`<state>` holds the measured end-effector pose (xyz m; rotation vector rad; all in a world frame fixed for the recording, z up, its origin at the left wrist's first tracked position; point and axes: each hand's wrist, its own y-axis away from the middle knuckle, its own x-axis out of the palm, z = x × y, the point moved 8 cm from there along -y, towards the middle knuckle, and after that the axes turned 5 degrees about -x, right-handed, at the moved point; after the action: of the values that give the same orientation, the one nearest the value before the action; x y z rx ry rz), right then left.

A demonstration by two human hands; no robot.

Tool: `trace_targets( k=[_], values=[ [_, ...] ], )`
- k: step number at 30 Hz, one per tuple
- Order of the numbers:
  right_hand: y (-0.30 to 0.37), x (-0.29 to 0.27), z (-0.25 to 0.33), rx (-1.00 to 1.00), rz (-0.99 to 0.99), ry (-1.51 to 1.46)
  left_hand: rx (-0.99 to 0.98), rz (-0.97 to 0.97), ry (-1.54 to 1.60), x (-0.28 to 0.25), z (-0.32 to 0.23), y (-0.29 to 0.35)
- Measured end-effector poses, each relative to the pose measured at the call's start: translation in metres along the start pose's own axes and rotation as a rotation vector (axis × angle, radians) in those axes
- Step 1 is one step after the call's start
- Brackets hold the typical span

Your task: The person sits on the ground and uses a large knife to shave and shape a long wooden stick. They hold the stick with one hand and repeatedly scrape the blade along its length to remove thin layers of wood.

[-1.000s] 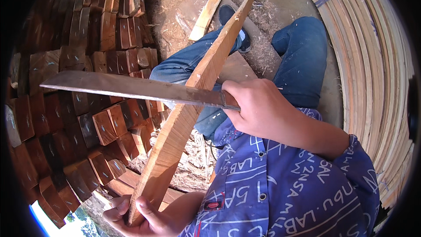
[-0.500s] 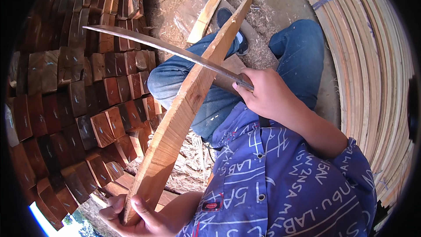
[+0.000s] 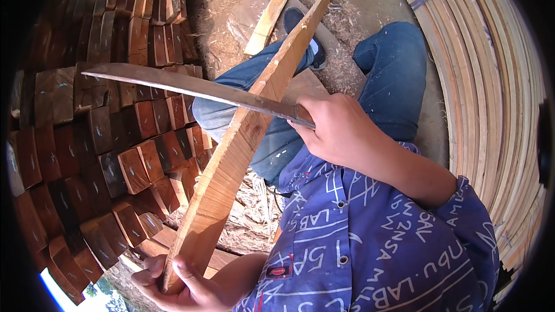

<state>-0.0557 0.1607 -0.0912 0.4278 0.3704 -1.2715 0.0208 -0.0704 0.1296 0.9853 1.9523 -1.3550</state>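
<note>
A long plank [image 3: 228, 167] with a rough edge slants across the view, from the lower left to the far middle over my left leg. Closed round its near end, my left hand [image 3: 199, 289] has the thumb on one side and the fingers on the other. My right hand [image 3: 347, 124] grips a machete [image 3: 191, 86], whose handle is mostly hidden in the fist. The blade crosses the plank about midway along and lies against or just above its upper edge; I cannot tell which. Its tip points left toward the stacked wood.
Stacked wood blocks [image 3: 113, 162] rise along the left. Long bundled strips [image 3: 480, 81] curve along the right. Another pale plank [image 3: 274, 14] lies on the dusty floor [image 3: 358, 0] ahead, near my shoe [image 3: 295, 20]. Wood shavings [image 3: 251, 214] are heaped beneath the plank.
My right hand has brought the machete nearer and to the left, so the blade crosses the plank lower down. The left hand and plank have hardly moved.
</note>
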Motion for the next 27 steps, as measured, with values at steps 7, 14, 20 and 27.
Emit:
trace_targets(
  k=[7, 14, 20, 27],
  values=[
    [0.002, -0.001, -0.015, -0.001, -0.061, 0.072, 0.111, -0.054, -0.096, -0.006, -0.002, -0.003],
    [0.002, -0.005, -0.085, 0.311, -0.079, 0.037, -0.062, -0.026, 0.048, -0.01, 0.028, 0.009],
    [-0.008, -0.002, 0.005, -0.046, -0.026, -0.029, -0.052, -0.036, -0.009, -0.005, 0.02, -0.003],
    [-0.011, -0.008, -0.17, 0.391, -0.122, 0.064, -0.023, -0.08, 0.043, -0.007, 0.009, 0.002]
  ],
)
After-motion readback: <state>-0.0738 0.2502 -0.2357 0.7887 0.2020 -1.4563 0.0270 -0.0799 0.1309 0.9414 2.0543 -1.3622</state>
